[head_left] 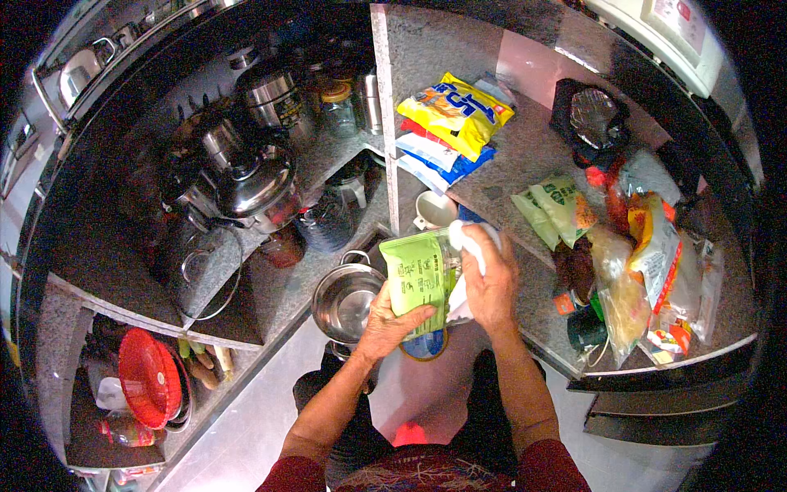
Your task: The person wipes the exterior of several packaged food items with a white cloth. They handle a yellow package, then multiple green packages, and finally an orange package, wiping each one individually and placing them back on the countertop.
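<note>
In front of my body I hold a light green packet (402, 256) upright, with my left hand (384, 326) closed round its lower left side. My right hand (494, 287) is closed on a white cloth-like thing (471, 244) at the packet's right edge. Its exact kind is unclear. Just left of the packet is a two-handled steel pot (343, 305), its inside showing bare metal. Behind the packet a white cup (435, 210) stands on the counter.
Yellow and blue packets (455, 115) are piled at the back. Two green packets (556, 207) and several plastic bags (616, 283) crowd the right counter. A lidded steel pot (262, 193) stands on the left shelf, above a red basket (150, 377) lower down.
</note>
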The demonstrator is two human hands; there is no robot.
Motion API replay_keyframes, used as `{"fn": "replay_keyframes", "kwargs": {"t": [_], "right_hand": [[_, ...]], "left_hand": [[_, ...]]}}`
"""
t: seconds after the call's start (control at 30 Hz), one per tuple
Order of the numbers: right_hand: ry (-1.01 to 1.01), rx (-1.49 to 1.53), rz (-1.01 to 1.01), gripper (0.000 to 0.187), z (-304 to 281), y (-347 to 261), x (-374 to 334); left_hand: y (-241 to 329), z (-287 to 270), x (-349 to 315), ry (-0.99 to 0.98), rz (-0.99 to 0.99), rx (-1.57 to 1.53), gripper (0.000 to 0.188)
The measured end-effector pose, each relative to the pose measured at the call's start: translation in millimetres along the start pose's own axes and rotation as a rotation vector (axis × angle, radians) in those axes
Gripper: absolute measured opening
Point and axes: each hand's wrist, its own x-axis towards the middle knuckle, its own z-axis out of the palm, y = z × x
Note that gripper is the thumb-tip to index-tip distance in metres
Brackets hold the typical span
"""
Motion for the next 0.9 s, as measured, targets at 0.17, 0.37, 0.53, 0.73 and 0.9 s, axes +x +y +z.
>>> {"fn": "replay_keyframes", "kwargs": {"t": [0.17,0.37,0.53,0.73,0.9], "right_hand": [[-0.288,0.221,-0.232,0.035,5.8,-38.6,-18.2],[-0.157,0.055,-0.254,0.037,12.6,-34.3,-13.4],[-0.163,0.080,-0.187,0.036,7.3,-18.1,-8.9],[-0.676,0.200,-0.208,0.032,-12.4,-18.8,-15.5],[-0.360,0.417,-0.005,0.033,-18.2,-7.6,-1.8]], "left_hand": [[-24.9,-10.2,-1.7,0.031,-0.001,0.122,0.042],[-17.9,3.4,-1.4,0.044,-0.017,0.014,0.047],[-15.3,-2.1,2.7,-0.026,0.012,-0.044,0.067],[-15.9,-17.2,9.8,0.010,-0.021,-0.221,0.075],[9.7,-12.2,1.1,0.042,-0.130,-0.203,0.073]]}}
